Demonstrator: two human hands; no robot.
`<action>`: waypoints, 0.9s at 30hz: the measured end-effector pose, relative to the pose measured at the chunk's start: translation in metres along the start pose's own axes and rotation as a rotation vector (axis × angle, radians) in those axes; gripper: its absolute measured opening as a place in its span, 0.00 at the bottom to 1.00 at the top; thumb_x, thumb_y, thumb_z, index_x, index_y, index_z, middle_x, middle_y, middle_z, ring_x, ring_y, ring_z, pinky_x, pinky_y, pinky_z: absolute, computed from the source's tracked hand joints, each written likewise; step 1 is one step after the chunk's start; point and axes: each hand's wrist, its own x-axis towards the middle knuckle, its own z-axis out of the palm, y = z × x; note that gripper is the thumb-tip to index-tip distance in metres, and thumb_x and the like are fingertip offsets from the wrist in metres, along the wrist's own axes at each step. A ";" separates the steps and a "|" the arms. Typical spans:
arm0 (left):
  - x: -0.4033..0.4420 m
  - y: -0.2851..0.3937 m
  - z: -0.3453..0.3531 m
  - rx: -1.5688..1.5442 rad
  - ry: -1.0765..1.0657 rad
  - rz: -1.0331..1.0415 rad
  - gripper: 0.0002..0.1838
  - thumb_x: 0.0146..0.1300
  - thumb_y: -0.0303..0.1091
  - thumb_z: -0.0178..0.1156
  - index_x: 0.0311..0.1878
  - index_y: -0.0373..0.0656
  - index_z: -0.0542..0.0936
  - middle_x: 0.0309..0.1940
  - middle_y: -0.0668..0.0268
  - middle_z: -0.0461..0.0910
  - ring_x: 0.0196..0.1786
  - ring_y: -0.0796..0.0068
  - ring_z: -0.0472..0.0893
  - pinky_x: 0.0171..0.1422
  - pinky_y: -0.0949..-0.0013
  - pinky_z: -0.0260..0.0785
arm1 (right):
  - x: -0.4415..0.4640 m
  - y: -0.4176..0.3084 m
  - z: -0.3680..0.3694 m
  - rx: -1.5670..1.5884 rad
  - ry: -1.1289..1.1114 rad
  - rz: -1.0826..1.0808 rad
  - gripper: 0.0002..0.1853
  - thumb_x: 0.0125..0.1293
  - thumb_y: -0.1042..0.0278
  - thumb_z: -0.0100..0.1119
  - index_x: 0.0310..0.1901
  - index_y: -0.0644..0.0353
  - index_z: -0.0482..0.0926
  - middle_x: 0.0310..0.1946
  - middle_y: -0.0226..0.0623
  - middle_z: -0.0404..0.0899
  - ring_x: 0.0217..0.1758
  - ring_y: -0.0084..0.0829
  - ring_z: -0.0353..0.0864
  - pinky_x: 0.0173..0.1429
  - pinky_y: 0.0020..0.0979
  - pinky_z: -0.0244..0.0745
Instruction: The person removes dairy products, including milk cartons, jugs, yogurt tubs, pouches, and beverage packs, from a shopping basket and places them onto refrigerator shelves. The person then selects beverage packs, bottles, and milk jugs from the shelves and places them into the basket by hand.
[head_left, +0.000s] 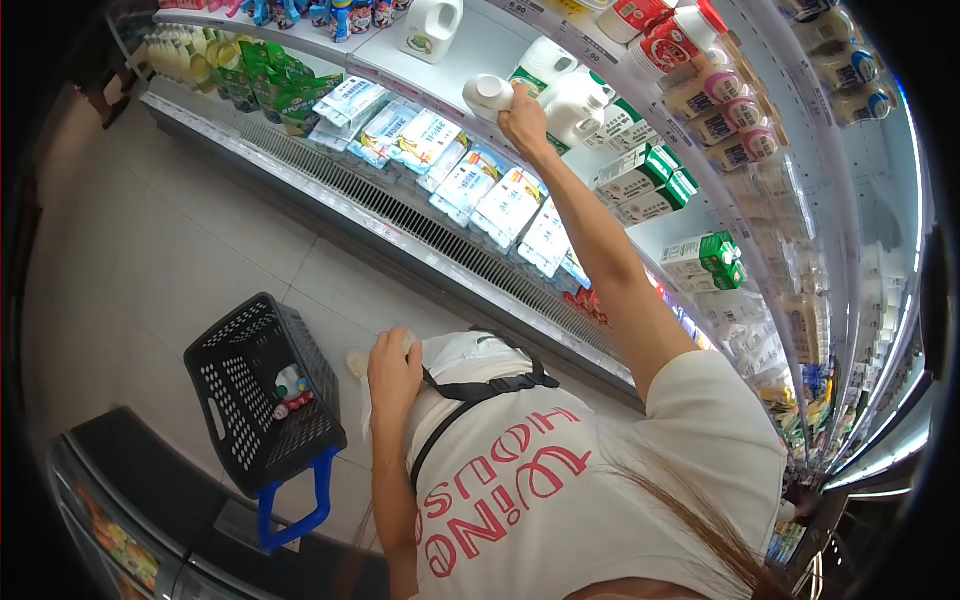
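Note:
My right hand (524,122) reaches out to the dairy shelf, its fingers closed on a white milk jug (484,93). The jug is tilted, with a round end towards me; my fingers hide part of it. Right behind it on the shelf stand more white milk jugs (577,108) with green labels. My left hand (394,372) is low at my side against my light clothing, fingers extended and resting there. I make out nothing held in it.
A black shopping basket (235,375) with a blue handle (322,505) stands on the floor, small items (290,388) inside. Below the jugs lie white and blue packs (425,140). Green and white cartons (640,172) sit to the right. A dark cabinet (130,480) is at lower left.

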 end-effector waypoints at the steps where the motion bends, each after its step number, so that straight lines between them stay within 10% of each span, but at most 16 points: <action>1: -0.001 0.001 0.001 0.003 0.016 0.004 0.16 0.62 0.33 0.57 0.51 0.35 0.75 0.45 0.49 0.77 0.49 0.48 0.77 0.54 0.57 0.68 | 0.004 0.002 0.003 -0.003 -0.008 0.004 0.17 0.54 0.69 0.52 0.47 0.64 0.68 0.34 0.62 0.79 0.41 0.61 0.79 0.47 0.53 0.73; 20: 0.015 -0.104 0.042 -0.195 0.211 0.005 0.15 0.63 0.30 0.58 0.52 0.35 0.76 0.42 0.51 0.79 0.46 0.54 0.79 0.51 0.60 0.69 | 0.005 0.009 0.015 -0.169 0.127 -0.023 0.16 0.54 0.68 0.53 0.43 0.67 0.69 0.36 0.62 0.81 0.43 0.60 0.80 0.49 0.51 0.74; 27: 0.006 -0.074 0.005 -0.169 0.120 -0.086 0.15 0.62 0.30 0.58 0.51 0.34 0.75 0.45 0.48 0.77 0.49 0.47 0.77 0.54 0.56 0.67 | 0.093 0.037 0.002 -0.022 -0.068 0.246 0.16 0.58 0.65 0.54 0.46 0.65 0.72 0.33 0.54 0.84 0.37 0.42 0.87 0.47 0.41 0.79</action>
